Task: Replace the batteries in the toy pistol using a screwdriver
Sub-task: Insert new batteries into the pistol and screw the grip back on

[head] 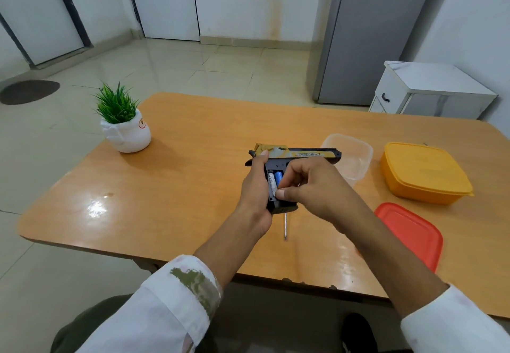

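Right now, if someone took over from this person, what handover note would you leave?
Left hand: grips the toy pistol by its handle, above the table.
Right hand: thumb and forefinger appear to pinch the blue battery in the open compartment, beside a white battery.
Screwdriver: on the table under the hands, only its shaft showing.
Done: compartment is open; its cover is not visible.
Left: cannot tell whether these cells are old or new. Finish the swap, refit the cover and screw it down.
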